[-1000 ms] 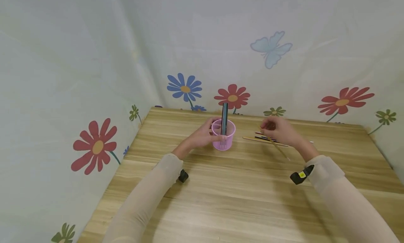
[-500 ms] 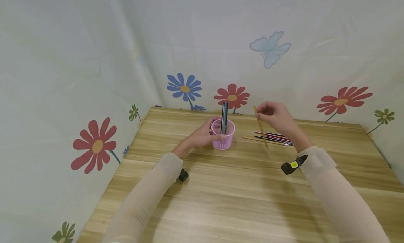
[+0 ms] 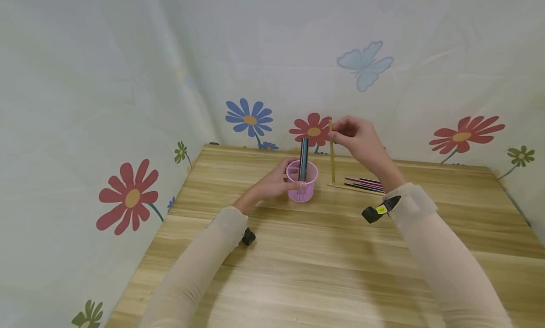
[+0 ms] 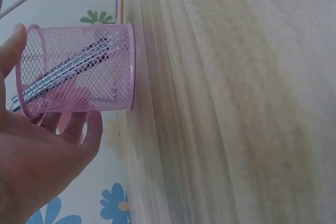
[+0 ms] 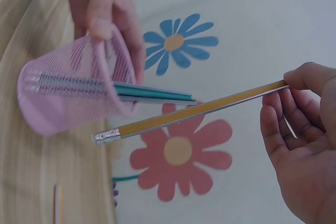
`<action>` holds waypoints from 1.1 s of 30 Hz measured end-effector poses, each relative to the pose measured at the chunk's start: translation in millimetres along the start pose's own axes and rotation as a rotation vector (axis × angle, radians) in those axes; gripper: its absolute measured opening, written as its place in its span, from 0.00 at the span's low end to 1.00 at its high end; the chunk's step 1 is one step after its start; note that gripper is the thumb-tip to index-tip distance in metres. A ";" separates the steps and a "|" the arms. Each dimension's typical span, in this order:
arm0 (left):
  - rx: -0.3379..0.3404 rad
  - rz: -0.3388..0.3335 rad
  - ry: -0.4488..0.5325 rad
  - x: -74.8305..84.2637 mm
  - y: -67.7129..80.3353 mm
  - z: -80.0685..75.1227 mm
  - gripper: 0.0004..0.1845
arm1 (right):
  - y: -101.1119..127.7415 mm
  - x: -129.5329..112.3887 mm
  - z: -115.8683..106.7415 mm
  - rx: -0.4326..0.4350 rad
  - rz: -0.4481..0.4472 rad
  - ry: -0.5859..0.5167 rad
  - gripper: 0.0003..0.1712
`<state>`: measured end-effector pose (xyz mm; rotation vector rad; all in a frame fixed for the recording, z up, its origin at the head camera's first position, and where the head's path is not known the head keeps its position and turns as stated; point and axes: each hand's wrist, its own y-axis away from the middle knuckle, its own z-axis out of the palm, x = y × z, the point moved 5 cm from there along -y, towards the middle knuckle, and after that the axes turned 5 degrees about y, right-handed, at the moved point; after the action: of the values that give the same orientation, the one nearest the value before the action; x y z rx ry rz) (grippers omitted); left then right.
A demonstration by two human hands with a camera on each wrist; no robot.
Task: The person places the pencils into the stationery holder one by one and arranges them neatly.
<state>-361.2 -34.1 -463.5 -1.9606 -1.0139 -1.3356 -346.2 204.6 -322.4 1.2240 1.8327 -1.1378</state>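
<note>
Upright pink mesh cup [image 3: 309, 190], dark teal pencils [image 3: 303, 160] leaning inside, yellow pencil [image 3: 332, 160] held eraser-down, loose pencils [image 3: 364, 184] lying nearby

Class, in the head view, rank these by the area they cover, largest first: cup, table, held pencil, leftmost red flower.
1. Table
2. Leftmost red flower
3. Cup, partly covered by the left hand
4. Held pencil, long but very thin

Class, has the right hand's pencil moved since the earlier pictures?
Yes: in the head view, the pencil moved left and up, toward the middle red flower.
</note>
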 end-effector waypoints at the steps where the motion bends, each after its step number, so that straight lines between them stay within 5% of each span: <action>1: -0.002 0.000 -0.002 0.0 0.0 -0.2 0.50 | -2.1 -4.4 1.9 0.000 -0.005 -0.018 0.12; 13: -0.018 -0.002 0.013 -1.4 -1.5 1.7 0.51 | -17.5 -27.9 14.0 0.098 -0.066 -0.082 0.09; 23: -0.023 -0.013 0.020 -1.1 -0.9 1.4 0.50 | -18.4 -1.8 26.6 0.168 -0.002 -0.117 0.10; 33: -0.020 0.004 0.026 -2.6 -2.0 1.3 0.50 | -10.5 21.9 50.3 0.091 0.046 -0.115 0.08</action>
<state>-362.7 -32.7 -466.4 -1.9543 -0.9878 -1.3708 -361.3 165.0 -358.8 1.2190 1.6752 -1.2511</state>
